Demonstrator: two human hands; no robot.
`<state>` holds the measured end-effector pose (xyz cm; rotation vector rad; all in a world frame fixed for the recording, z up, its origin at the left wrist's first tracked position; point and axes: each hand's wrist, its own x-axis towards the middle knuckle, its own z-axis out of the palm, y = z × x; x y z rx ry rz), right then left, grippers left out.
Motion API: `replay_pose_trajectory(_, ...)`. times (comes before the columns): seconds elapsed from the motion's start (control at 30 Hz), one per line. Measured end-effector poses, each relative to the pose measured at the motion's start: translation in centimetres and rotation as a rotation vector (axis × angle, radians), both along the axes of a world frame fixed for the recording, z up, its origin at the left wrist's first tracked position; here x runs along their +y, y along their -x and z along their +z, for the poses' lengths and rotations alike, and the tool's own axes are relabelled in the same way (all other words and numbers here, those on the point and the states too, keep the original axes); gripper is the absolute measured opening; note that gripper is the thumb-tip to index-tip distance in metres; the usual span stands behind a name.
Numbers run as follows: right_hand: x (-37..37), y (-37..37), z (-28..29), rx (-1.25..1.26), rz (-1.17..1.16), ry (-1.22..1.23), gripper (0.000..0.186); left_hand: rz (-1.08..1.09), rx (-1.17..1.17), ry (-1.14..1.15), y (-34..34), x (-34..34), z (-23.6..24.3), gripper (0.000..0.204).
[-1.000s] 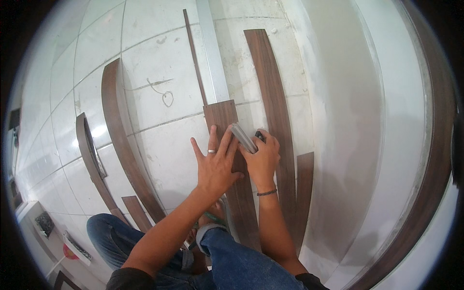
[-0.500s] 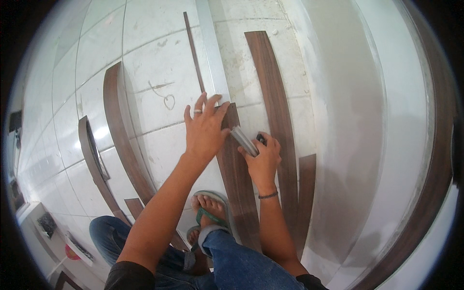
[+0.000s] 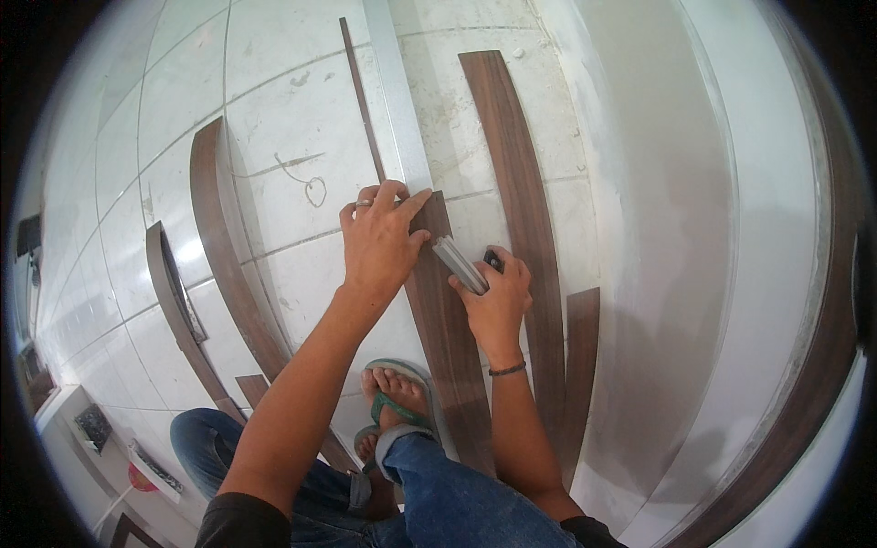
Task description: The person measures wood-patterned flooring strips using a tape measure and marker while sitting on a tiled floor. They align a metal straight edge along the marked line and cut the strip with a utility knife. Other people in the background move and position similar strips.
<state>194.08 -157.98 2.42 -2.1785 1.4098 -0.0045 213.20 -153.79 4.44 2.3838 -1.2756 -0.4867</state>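
A dark-brown wood-grain strip (image 3: pixel 445 338) runs from beside my sandalled foot up to the end of a long silvery metal bar (image 3: pixel 395 100). At the strip's far end, my left hand (image 3: pixel 382 239) is closed at its left edge, with the index fingertip on the end corner and the thumb bent against the side. My right hand (image 3: pixel 498 306) is wrapped round a grey metal hand tool (image 3: pixel 459 265) with a ridged body. A black part shows by its fingers; the tool's exact kind is unclear. Its tip points at the strip, close to my left thumb.
Another long brown strip (image 3: pixel 512 155) lies to the right, beside a shorter brown piece (image 3: pixel 581 338). Curved brown strips (image 3: pixel 215 192) lie on the left tiles. A thin brown strip (image 3: pixel 361 91) lies beside the metal bar; a cord loop (image 3: pixel 315 191) is left of it. A pale wall (image 3: pixel 658 228) rises at right.
My left hand's fingers, spread before, have curled in at the strip's edge, and the hand has shifted slightly left. The right hand and its tool have hardly moved.
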Motion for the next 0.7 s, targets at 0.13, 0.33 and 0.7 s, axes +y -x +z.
replay_pose_trajectory(0.13,-0.11,0.07,-0.16,-0.004,0.014,0.002,0.043,-0.01,-0.029,-0.023,-0.09,-0.11,0.09,0.056)
replay_pose_trajectory(0.33,-0.58,0.18,0.05,-0.026,0.003,-0.105,0.036,-0.008,-0.009,-0.061,-0.1,-0.64,0.55,0.055)
replay_pose_trajectory(0.7,-0.6,0.09,0.15,-0.014,0.015,-0.106,0.037,-0.008,-0.033,-0.064,-0.08,-0.5,0.46,0.055)
